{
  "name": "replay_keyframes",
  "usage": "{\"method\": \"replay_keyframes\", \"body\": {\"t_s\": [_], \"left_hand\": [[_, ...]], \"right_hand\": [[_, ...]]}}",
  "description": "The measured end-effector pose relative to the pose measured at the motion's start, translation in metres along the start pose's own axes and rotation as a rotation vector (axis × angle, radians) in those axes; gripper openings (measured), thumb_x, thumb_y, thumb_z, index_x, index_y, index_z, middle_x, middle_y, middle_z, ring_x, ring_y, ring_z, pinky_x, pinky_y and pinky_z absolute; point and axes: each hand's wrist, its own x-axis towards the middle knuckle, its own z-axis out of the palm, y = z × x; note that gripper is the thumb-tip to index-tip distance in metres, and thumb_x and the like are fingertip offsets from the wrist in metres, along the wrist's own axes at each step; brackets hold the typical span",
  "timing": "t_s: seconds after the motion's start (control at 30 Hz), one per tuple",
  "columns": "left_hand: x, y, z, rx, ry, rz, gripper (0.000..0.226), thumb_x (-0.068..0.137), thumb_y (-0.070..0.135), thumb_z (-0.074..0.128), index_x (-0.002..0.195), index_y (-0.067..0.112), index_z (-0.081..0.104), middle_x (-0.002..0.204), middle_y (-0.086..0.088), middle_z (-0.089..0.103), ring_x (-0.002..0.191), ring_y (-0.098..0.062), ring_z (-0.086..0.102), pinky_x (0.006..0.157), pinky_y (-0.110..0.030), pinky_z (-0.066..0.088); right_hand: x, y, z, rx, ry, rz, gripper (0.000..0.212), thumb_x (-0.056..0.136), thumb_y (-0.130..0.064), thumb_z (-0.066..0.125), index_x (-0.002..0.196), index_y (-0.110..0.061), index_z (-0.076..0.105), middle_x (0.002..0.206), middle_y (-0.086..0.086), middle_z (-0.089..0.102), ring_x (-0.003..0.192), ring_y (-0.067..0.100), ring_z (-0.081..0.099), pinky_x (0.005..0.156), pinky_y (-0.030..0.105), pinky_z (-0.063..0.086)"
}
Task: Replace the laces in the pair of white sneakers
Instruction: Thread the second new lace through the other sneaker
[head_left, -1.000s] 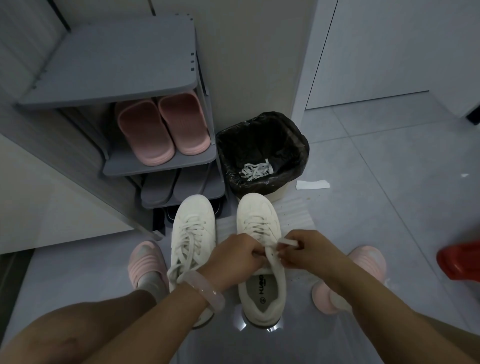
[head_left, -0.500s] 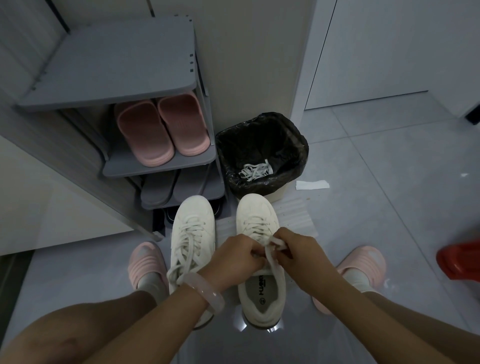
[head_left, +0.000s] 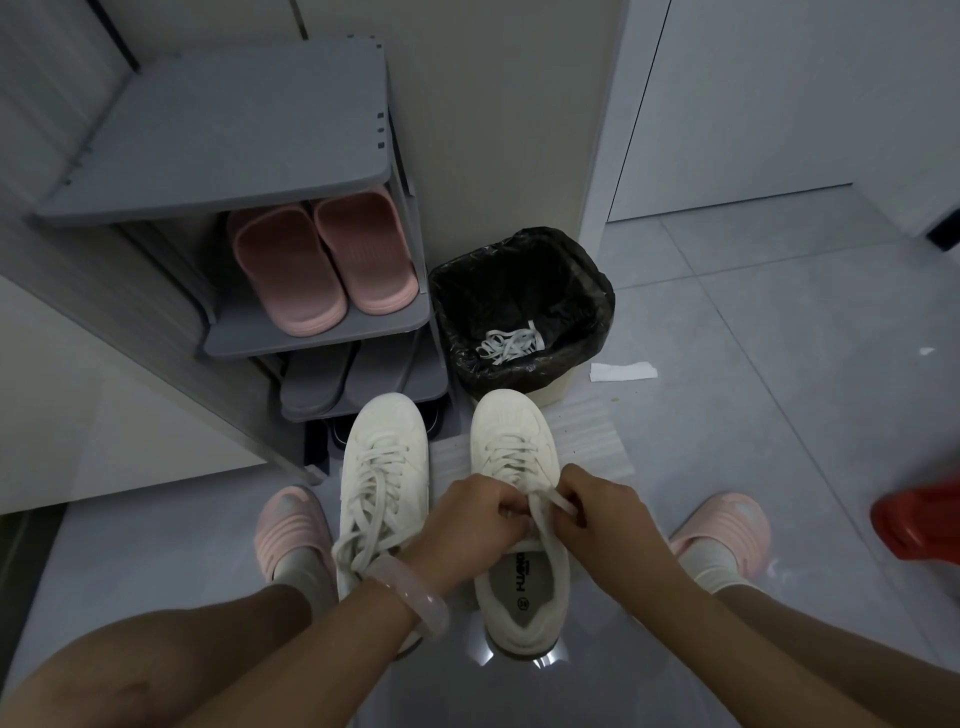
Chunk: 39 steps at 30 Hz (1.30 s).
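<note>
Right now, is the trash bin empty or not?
Not empty: a tangle of white laces lies at the bottom of the black-lined bin.

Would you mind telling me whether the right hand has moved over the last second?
Yes. The right hand has drawn in leftward and slightly up, toward the left hand, judged against the right sneaker on the floor; it pinches the lace closer to the eyelets.

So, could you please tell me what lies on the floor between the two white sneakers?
In the head view, only a ribbed white sheet shows between the left sneaker and the right sneaker.
</note>
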Motion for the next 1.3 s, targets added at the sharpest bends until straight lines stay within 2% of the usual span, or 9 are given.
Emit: {"method": "replay_keyframes", "body": {"t_s": [0.13,0.4,0.57,0.67,0.9,1.0,1.1,1.2,1.3], "left_hand": [[0.000,-0.001,0.001,-0.003,0.007,0.009,0.021,0.084,0.016,0.059,0.098,0.021,0.073,0.070,0.010,0.058,0.065,-0.001,0.051,0.067,-0.017,0.043],[0.002,0.000,-0.001,-0.034,-0.020,0.004,0.021,0.085,0.015,0.060,0.100,0.020,0.073,0.063,0.020,0.054,0.059,0.003,0.049,0.060,-0.009,0.036],[0.003,-0.001,-0.002,-0.030,-0.028,0.011,0.020,0.084,0.015,0.060,0.100,0.019,0.073,0.078,0.006,0.067,0.065,0.001,0.051,0.066,-0.014,0.042],[0.002,-0.001,-0.001,-0.033,-0.014,0.016,0.020,0.084,0.014,0.060,0.098,0.019,0.073,0.074,0.008,0.065,0.063,0.001,0.051,0.068,-0.017,0.043],[-0.003,-0.002,0.008,0.100,0.076,0.049,0.018,0.087,0.022,0.055,0.091,0.016,0.071,0.070,0.005,0.059,0.070,-0.010,0.056,0.060,-0.018,0.039],[-0.004,-0.002,0.011,0.102,0.115,0.065,0.016,0.088,0.022,0.055,0.086,0.017,0.069,0.067,0.009,0.054,0.070,-0.009,0.054,0.055,-0.016,0.033],[-0.002,0.000,0.008,0.090,0.084,0.057,0.016,0.090,0.022,0.053,0.091,0.019,0.070,0.070,0.011,0.055,0.070,-0.008,0.053,0.056,-0.013,0.034],[-0.002,-0.001,0.005,0.179,0.054,0.081,0.019,0.092,0.022,0.050,0.092,0.018,0.068,0.084,0.003,0.065,0.078,-0.012,0.059,0.064,-0.019,0.041],[-0.003,0.010,-0.014,0.239,0.034,0.126,0.018,0.092,0.019,0.051,0.087,0.014,0.067,0.086,0.001,0.056,0.082,-0.012,0.054,0.065,-0.014,0.035]], "right_hand": [[0.000,-0.004,-0.006,-0.063,-0.035,-0.050,0.040,0.091,-0.026,0.051,0.063,-0.028,0.023,0.059,-0.011,0.036,0.051,0.004,0.034,0.049,0.014,0.030],[0.004,0.002,-0.004,0.189,-0.069,0.038,0.011,0.091,-0.021,0.055,0.084,-0.014,0.051,0.071,-0.003,0.056,0.064,0.010,0.054,0.054,0.012,0.041],[0.006,0.005,-0.007,0.341,-0.123,0.151,0.004,0.086,-0.006,0.056,0.082,-0.007,0.057,0.081,0.009,0.065,0.077,0.022,0.062,0.073,0.033,0.054],[0.004,0.006,0.000,0.262,-0.136,0.132,0.019,0.089,-0.013,0.055,0.071,-0.017,0.049,0.071,0.003,0.060,0.061,0.010,0.053,0.057,0.016,0.043],[-0.002,0.004,0.006,-0.030,-0.050,-0.002,0.029,0.094,-0.028,0.047,0.068,-0.019,0.039,0.062,-0.009,0.041,0.055,0.005,0.037,0.051,0.017,0.029],[-0.004,-0.001,-0.003,-0.046,-0.052,-0.088,0.014,0.092,-0.034,0.050,0.091,-0.020,0.054,0.087,-0.006,0.051,0.075,0.005,0.045,0.062,0.016,0.034],[0.000,0.004,-0.005,-0.037,-0.049,-0.178,0.062,0.079,-0.042,0.060,0.136,-0.032,0.035,0.137,0.002,0.039,0.125,0.019,0.037,0.098,0.034,0.039],[0.006,0.010,0.000,-0.112,-0.112,-0.213,0.067,0.070,-0.062,0.040,0.135,-0.043,0.035,0.151,0.004,0.025,0.139,0.026,0.021,0.107,0.047,0.030],[0.010,0.010,-0.002,-0.058,-0.154,-0.113,0.061,0.077,-0.056,0.057,0.134,-0.036,0.046,0.152,-0.001,0.019,0.140,0.022,0.016,0.111,0.043,0.028]]}}
